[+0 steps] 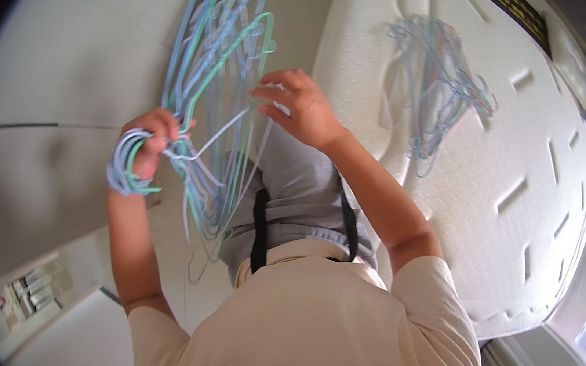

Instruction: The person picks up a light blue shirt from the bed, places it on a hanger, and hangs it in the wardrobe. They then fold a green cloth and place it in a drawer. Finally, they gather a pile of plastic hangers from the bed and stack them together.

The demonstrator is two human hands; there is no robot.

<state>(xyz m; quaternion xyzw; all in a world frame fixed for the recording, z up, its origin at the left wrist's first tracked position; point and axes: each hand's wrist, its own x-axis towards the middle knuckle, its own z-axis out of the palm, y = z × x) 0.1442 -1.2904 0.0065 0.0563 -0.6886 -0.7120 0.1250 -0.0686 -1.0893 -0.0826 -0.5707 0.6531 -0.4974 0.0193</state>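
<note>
My left hand (150,134) is closed around the necks of a bundle of blue, green and whitish clothes hangers (215,56). Their hooks (120,163) curl out below the fist, over the wrist. The hanger bodies fan upward and to the right, in front of my legs. At the right side of the bundle is my right hand (303,107), fingers parted, at the shoulder of a white hanger (228,125). Bits of white show between those fingers, but whether they grip it is unclear. A second heap of hangers (439,85) lies tangled on the white mattress (464,228).
The mattress fills the right side, with a dark strip bearing yellow patterning (515,12) at its far edge. A smooth pale panel (65,58) stands on the left. Small items sit on a shelf (28,292) at lower left. Pale tiled floor (175,278) shows below the bundle.
</note>
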